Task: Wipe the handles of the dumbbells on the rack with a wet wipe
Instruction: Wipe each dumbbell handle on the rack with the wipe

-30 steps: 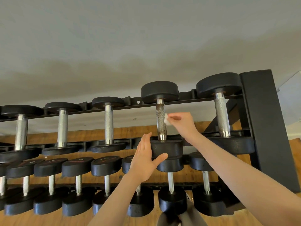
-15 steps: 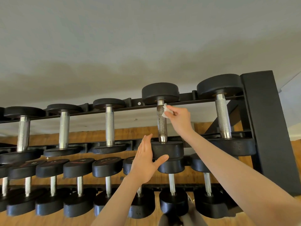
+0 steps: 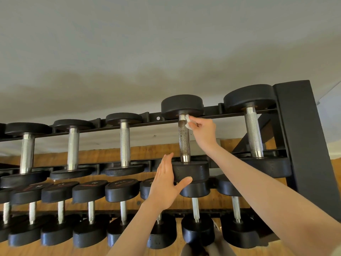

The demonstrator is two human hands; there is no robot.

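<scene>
Since a second ago, the wet wipe [image 3: 187, 122] is being carried up the dark handle [image 3: 184, 138] from its middle to its top end, just under the far weight head. It is being pinched in the curled fingers of the right hand [image 3: 203, 130] and pressed against the handle's right side. The left hand [image 3: 165, 185] is being kept released, fingers straight, with palm and thumb laid against the near head [image 3: 191, 171] of the same dumbbell, apparently to steady it.

That dumbbell is being stored on the top tier of the rack [image 3: 302, 145], second from the right end, with four brighter handles [image 3: 125, 145] beside it and a lower row [image 3: 121, 189] beneath.

Only one side of the handle is being reached by the wipe, so the back may be left dirty unless the dumbbell is being turned. If it is being rolled too freely under the steadying palm, it could be shifted off its cradle toward the person.
</scene>
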